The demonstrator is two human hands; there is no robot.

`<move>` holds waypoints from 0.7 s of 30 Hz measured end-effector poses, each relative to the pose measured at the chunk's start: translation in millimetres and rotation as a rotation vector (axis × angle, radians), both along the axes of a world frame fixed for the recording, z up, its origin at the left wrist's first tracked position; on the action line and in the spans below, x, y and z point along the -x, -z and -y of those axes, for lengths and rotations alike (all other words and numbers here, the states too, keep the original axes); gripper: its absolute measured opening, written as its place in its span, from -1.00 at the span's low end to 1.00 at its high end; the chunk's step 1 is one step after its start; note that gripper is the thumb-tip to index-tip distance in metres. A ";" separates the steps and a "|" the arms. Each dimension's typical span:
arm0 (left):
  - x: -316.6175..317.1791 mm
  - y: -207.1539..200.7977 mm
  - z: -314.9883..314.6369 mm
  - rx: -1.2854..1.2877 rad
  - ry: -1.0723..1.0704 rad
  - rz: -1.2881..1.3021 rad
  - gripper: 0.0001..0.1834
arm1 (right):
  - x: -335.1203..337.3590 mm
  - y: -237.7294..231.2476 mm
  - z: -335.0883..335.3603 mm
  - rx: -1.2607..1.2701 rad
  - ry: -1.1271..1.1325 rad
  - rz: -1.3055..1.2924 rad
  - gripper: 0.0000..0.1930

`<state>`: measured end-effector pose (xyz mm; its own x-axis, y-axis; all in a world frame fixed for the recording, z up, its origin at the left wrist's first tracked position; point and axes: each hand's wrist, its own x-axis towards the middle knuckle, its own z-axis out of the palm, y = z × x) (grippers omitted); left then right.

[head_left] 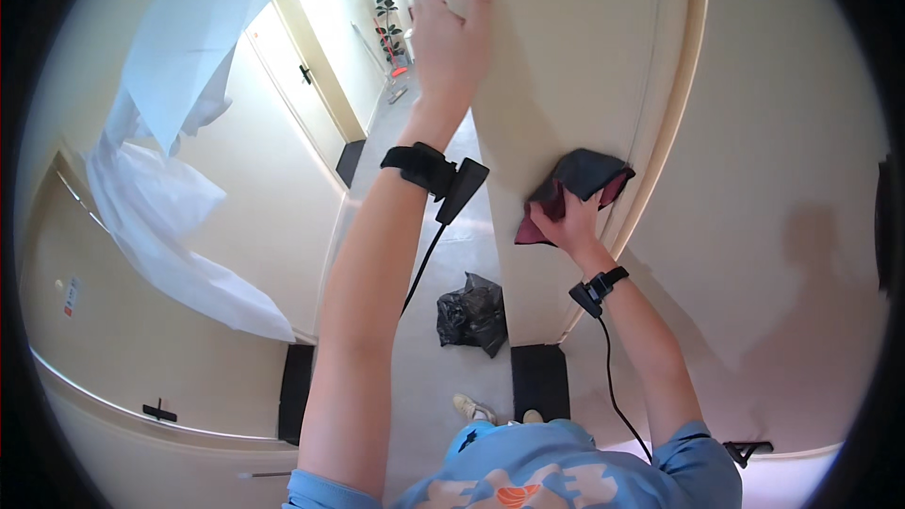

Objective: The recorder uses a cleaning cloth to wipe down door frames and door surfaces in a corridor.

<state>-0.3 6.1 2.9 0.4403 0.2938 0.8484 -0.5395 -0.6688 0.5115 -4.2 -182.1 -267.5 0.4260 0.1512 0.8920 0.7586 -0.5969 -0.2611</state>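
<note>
My left hand (pixel 451 47) reaches up to the edge of a cream wall panel (pixel 566 57). Its thumb lies on the panel's face, and the fingers curl round the edge, partly hidden. Lower down, near a door frame's trim (pixel 674 123), my right hand (pixel 573 222) presses a folded cloth (pixel 589 172) against the same panel. The cloth is dark grey on one side and maroon on the other. Its fingers are partly covered by the folds. Each wrist wears a black strap with a small cabled device.
A black plastic bag (pixel 473 313) lies on the grey floor (pixel 424 368) near my feet. White translucent sheeting (pixel 160 198) hangs at the left, before cream doors. Down the corridor stand a tall plant (pixel 387 5) and an orange-headed broom (pixel 398 70).
</note>
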 end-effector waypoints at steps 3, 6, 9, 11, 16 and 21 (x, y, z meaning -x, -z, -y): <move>-0.5 7.3 -1.6 -0.020 0.024 0.044 -0.15 | -3.5 -43.4 -25.0 0.037 0.105 0.141 -0.34; -3.0 5.1 -5.4 -0.032 0.004 0.049 -0.17 | -0.3 -107.5 -49.4 0.078 0.089 0.251 -0.21; -14.8 7.4 -19.0 -0.267 -0.081 0.053 -0.20 | 3.5 -159.8 -71.1 0.112 0.182 0.356 -0.21; -19.9 4.5 -35.3 -0.595 -0.156 0.051 -0.32 | -3.8 -188.8 -83.7 0.097 0.227 0.431 -0.21; -14.1 -17.3 -51.6 -0.778 0.024 0.184 -0.43 | -21.1 -208.6 -102.7 0.064 0.300 0.574 -0.14; -14.7 -15.0 -51.2 -0.780 0.027 0.123 -0.43 | -16.2 -203.2 -107.5 0.038 0.336 0.582 -0.19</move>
